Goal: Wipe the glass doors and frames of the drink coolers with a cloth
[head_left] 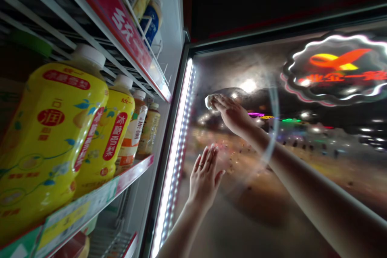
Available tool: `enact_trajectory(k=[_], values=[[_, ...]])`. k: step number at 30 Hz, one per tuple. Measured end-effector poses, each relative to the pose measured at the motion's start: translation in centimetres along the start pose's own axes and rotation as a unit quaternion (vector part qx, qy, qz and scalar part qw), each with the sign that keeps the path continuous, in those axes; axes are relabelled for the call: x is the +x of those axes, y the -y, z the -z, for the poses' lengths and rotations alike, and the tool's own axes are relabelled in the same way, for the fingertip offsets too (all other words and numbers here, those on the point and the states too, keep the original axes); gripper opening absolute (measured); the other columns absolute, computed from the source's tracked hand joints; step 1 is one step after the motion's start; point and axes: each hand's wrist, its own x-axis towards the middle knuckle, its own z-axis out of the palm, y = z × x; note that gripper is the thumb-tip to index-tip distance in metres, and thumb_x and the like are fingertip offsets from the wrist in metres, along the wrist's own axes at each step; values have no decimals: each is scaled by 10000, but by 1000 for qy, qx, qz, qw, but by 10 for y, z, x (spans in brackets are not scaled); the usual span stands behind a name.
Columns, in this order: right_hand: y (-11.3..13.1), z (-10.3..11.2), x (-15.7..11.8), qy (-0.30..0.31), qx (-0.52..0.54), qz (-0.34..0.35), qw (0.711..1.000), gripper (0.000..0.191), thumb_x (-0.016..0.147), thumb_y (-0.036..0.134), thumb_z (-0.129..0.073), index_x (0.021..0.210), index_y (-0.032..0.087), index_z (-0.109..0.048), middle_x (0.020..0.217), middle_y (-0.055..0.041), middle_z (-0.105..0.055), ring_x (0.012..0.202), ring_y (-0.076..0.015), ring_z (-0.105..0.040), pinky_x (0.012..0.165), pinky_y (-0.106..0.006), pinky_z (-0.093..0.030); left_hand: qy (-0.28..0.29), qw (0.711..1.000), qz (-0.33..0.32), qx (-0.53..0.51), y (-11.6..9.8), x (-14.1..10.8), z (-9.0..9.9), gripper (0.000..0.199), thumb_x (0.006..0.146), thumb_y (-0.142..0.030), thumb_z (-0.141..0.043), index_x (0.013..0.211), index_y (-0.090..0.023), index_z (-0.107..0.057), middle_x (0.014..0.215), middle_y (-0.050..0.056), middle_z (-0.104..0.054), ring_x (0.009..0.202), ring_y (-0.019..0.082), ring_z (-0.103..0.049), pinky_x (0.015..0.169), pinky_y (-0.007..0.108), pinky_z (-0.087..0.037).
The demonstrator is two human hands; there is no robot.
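Observation:
My right hand [232, 113] reaches up to the glass door [242, 197] of a drinks fridge. Its fingers press a small crumpled white cloth [209, 103] to the pane; most of the cloth is hidden under them. Lower down and to the left, my left hand [204, 175] lies flat on the same glass, fingers stretched upward, thumb apart, a ring on one finger. It holds nothing. Hazy, smeary marks show on the pane around both hands.
A bright LED strip [173, 153] runs down the door frame's left side. A glowing sign [338, 68] is at the upper right. On the left, a shelf [99, 193] bears yellow drink bottles [57, 129]; a wire rack [121, 36] with more bottles is above.

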Motion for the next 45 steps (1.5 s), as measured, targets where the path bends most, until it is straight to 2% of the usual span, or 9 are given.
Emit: enact_trajectory(k=[5, 9, 13, 16, 21, 28, 34, 39, 45], values=[[-7, 7, -26, -16, -9, 13, 1000, 615, 1068, 133, -387, 1622, 277, -613, 1699, -49, -587, 1623, -294, -494, 1346, -574, -444, 6, 1000, 9, -4, -1, 0, 0, 810, 1123, -303, -538, 1818, -231, -128, 1812, 77, -362, 1683, 256, -361, 1340, 440, -463], [-2, -1, 10, -47, -15, -33, 998, 602, 1083, 145, -361, 1595, 276, -648, 1696, -73, -587, 1637, -333, -470, 1340, -604, -438, 7, 1000, 9, -2, 0, -1, -1, 829, 1114, -311, -559, 1818, -241, -128, 1808, 63, -378, 1685, 253, -356, 1344, 429, -459], [31, -21, 46, 0, 3, -34, 999, 601, 1069, 96, -361, 1588, 170, -656, 1716, -133, -549, 1647, -327, -452, 1374, -548, -401, 9, 1000, 9, 2, 1, -2, -2, 851, 1101, -292, -580, 1819, -260, -125, 1802, 59, -394, 1685, 258, -355, 1337, 443, -474], [48, -30, 36, 26, 19, 14, 999, 629, 1063, 82, -382, 1636, 209, -607, 1690, -111, -580, 1628, -295, -485, 1352, -534, -440, 7, 1000, 10, -1, 1, -2, -2, 773, 1119, -311, -546, 1809, -234, -205, 1806, 59, -376, 1684, 255, -360, 1345, 437, -461], [36, -25, 15, -2, 4, 14, 1000, 614, 1083, 113, -391, 1656, 230, -576, 1702, -85, -567, 1615, -297, -504, 1340, -548, -453, 12, 1000, 18, 2, -5, -2, -4, 740, 1123, -319, -522, 1799, -194, -247, 1817, 71, -356, 1691, 265, -342, 1346, 456, -465], [65, -45, 73, -2, 33, -35, 999, 580, 1080, 100, -462, 1631, 202, -609, 1694, -136, -551, 1623, -328, -490, 1350, -544, -429, 39, 999, 31, -3, -7, -1, 1, 749, 1124, -325, -525, 1806, -213, -236, 1822, 66, -339, 1704, 248, -302, 1374, 435, -419], [69, -47, 38, 27, 51, 20, 998, 575, 1080, 92, -453, 1611, 222, -630, 1679, -89, -585, 1610, -275, -513, 1359, -508, -437, 69, 997, 38, -19, -9, 5, 15, 695, 1148, -358, -472, 1789, -173, -279, 1835, 58, -278, 1714, 236, -272, 1396, 449, -368], [49, -43, 39, -24, 60, -13, 998, 605, 1093, 102, -401, 1662, 216, -570, 1688, -88, -583, 1629, -308, -483, 1369, -565, -410, 67, 995, 68, -33, -17, -13, 18, 782, 1137, -302, -501, 1818, -194, -131, 1849, 87, -244, 1719, 268, -220, 1397, 480, -366], [83, -59, 43, 25, 81, 9, 996, 540, 1109, 127, -397, 1548, 222, -696, 1653, -60, -629, 1612, -296, -507, 1374, -524, -408, 73, 991, 106, -30, -10, -57, 11, 998, 1116, -342, -573, 1798, -284, 154, 1849, 106, -247, 1702, 298, -244, 1365, 530, -426]])
